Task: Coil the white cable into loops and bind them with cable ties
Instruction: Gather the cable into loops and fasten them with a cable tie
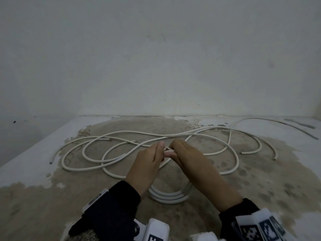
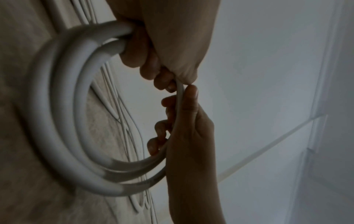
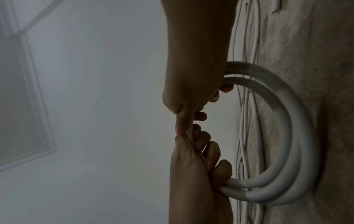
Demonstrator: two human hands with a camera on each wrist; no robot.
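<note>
A coil of white cable (image 1: 169,196) with about three loops hangs between my hands, just above the stained surface. My left hand (image 1: 156,152) grips the top of the coil from the left. From the right, my right hand (image 1: 177,148) grips it too, and the thumbs meet over a cut cable end (image 1: 167,150). In the left wrist view the coil (image 2: 57,106) runs into the fist of my left hand (image 2: 172,45), with the right hand (image 2: 187,121) curled round it below. The right wrist view shows the coil (image 3: 293,136), my right hand (image 3: 195,174) and my left hand (image 3: 191,83).
Several loose lengths of white cable (image 1: 121,148) sprawl in wide curves across the surface behind my hands. Thin grey strips (image 1: 300,125) lie at the far right by the wall (image 1: 156,66). The surface drops off along its left edge (image 1: 34,145).
</note>
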